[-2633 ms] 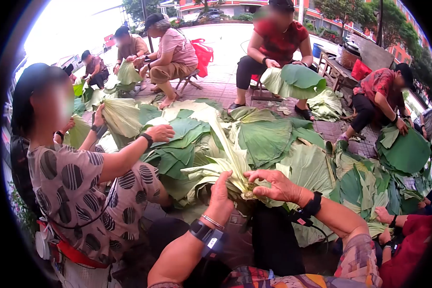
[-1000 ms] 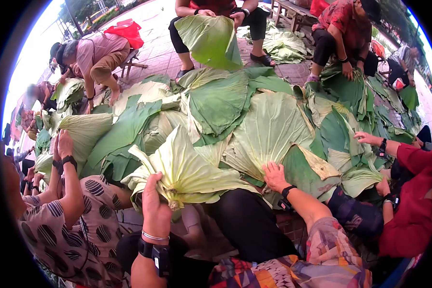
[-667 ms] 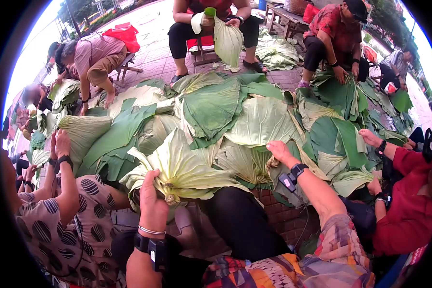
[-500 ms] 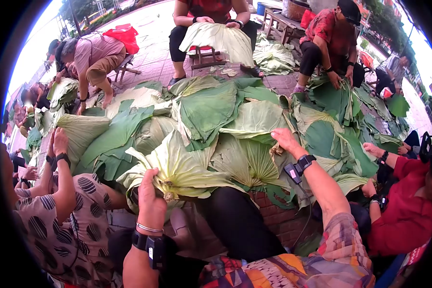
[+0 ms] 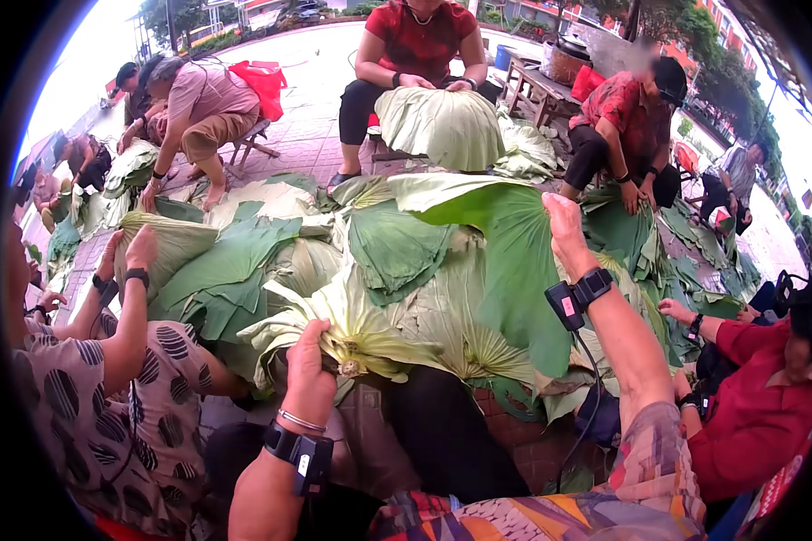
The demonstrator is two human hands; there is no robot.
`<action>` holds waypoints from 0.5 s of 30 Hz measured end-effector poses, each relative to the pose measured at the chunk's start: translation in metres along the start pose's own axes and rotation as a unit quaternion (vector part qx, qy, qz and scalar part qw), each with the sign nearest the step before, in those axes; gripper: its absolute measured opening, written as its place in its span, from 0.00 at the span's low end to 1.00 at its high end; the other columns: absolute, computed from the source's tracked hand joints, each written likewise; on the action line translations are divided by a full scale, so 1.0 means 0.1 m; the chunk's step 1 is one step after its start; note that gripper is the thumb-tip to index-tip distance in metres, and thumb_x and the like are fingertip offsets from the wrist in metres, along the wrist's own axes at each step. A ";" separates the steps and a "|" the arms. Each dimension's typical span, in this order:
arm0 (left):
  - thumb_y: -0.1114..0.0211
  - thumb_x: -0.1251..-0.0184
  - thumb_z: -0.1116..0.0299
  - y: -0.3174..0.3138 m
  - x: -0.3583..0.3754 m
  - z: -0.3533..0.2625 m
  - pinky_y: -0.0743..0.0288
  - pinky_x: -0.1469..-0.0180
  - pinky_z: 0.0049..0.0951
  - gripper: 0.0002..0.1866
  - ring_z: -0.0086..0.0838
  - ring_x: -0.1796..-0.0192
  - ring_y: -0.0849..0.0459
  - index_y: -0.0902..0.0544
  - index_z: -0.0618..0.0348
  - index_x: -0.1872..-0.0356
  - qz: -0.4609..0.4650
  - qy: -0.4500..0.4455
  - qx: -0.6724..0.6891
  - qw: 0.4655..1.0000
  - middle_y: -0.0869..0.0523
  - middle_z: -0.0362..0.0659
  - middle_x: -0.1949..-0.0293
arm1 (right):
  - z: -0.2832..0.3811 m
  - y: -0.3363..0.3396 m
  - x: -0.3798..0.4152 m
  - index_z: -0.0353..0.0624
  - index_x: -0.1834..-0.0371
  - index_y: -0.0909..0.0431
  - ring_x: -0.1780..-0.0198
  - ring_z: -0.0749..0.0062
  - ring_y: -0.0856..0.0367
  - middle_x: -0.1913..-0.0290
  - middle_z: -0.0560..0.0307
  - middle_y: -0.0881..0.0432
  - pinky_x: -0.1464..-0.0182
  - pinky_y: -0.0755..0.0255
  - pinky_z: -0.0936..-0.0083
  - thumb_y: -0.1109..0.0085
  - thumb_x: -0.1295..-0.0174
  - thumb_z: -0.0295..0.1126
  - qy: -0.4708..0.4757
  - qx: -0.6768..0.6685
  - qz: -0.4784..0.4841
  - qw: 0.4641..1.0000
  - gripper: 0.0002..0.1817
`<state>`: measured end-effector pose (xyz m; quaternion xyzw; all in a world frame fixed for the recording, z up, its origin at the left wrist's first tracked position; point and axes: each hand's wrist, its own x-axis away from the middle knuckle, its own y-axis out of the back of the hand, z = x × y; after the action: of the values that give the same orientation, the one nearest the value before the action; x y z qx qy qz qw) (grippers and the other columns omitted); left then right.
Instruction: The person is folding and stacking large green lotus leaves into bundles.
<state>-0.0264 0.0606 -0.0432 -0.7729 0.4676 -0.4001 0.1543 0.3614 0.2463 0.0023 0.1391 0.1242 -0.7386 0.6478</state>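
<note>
My left hand (image 5: 309, 377) is closed on a bundle of pale lotus leaves (image 5: 374, 332), gripping it near the cut stem ends, with the ribbed undersides fanning outward. At the right, my right hand (image 5: 567, 230) pinches the edge of one large lotus leaf (image 5: 525, 284). That leaf hangs from my fingers, bright green on its broad face, with a pale fold stretching left across its top. Beneath and behind it spreads a heap of overlapping green and pale leaves (image 5: 397, 248). Part of the heap is hidden by the raised leaf.
A person opposite (image 5: 424, 54) holds a pale leaf stack (image 5: 442, 126). At the left, a co-worker's hands (image 5: 135, 248) touch a folded leaf; at the right sits a person in red (image 5: 758, 397). A cable (image 5: 591, 406) hangs from my right wrist device.
My right hand has risen slightly, lifting a lotus leaf off the heap so its green face shows. My left hand still holds its bundle. The person opposite's leaf stack has tilted downward.
</note>
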 end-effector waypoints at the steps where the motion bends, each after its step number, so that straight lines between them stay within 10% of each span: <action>1: 0.37 0.53 0.73 -0.01 0.02 0.00 0.24 0.63 0.31 0.13 0.32 0.69 0.20 0.24 0.67 0.65 0.001 -0.002 0.001 1.000 0.20 0.43 0.70 | 0.11 -0.15 -0.01 0.35 0.68 0.25 0.69 0.87 0.36 0.73 0.69 0.30 0.66 0.40 0.85 0.49 0.40 0.37 0.005 -0.003 0.005 1.000 0.14; 3: 0.37 0.53 0.73 -0.08 0.07 0.00 0.24 0.64 0.31 0.13 0.32 0.70 0.20 0.25 0.67 0.65 -0.007 -0.001 -0.006 1.000 0.20 0.44 0.70 | 0.43 -0.51 0.04 0.29 0.66 0.25 0.70 0.82 0.34 0.72 0.65 0.25 0.65 0.37 0.83 0.49 0.41 0.36 0.037 0.059 -0.054 0.996 0.16; 11: 0.39 0.49 0.73 -0.14 0.16 0.02 0.24 0.65 0.29 0.06 0.30 0.72 0.20 0.22 0.62 0.70 0.015 -0.013 0.007 1.000 0.19 0.41 0.72 | 0.79 -1.82 1.34 0.37 0.58 0.27 0.65 0.52 0.22 0.65 0.43 0.22 0.64 0.27 0.68 0.50 0.40 0.33 0.317 0.207 0.272 0.884 0.12; 15: 0.39 0.48 0.70 -0.05 0.13 0.02 0.24 0.63 0.30 0.07 0.31 0.71 0.20 0.23 0.62 0.69 0.007 -0.005 0.003 1.000 0.19 0.42 0.72 | 0.69 -1.97 1.77 0.37 0.58 0.28 0.65 0.52 0.23 0.67 0.44 0.23 0.63 0.29 0.67 0.50 0.40 0.34 0.193 0.187 0.373 0.888 0.13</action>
<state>-0.0188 0.0518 -0.0346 -0.7711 0.4710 -0.3968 0.1616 0.1414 0.0837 0.0020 0.4337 0.0456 -0.4106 0.8008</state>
